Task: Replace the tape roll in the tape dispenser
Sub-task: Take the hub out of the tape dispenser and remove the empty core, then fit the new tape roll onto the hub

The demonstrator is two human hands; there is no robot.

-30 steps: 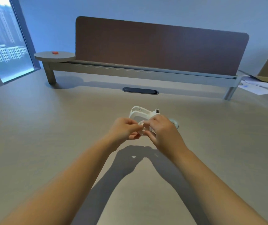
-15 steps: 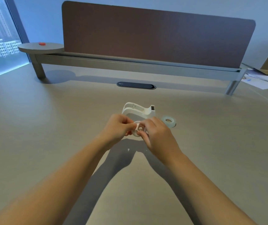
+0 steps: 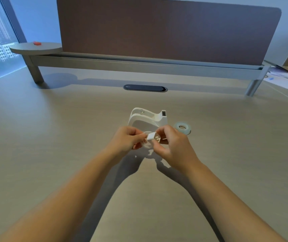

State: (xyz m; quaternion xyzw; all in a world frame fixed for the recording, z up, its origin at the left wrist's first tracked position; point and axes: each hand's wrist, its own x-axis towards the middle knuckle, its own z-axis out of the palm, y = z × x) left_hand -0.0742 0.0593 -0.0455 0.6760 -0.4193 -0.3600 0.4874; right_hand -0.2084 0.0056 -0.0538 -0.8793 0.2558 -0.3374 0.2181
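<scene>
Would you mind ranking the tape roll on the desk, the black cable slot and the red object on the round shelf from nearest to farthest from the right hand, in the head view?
1. Tape roll, just right of the right hand.
2. Black cable slot, desk centre, beyond the dispenser.
3. Red object, far left on the round shelf.

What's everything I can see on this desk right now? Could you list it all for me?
tape dispenser: 1, white, empty, desk centre
tape roll: 1, pale translucent, flat, right of dispenser
spool piece: 1, white, pinched between both hands
divider panel: 1, brown, far edge
cable slot: 1, dark, below panel
round shelf: 1, grey, far left
red object: 1, on shelf
papers: white, far right
left hand: 1
right hand: 1
</scene>
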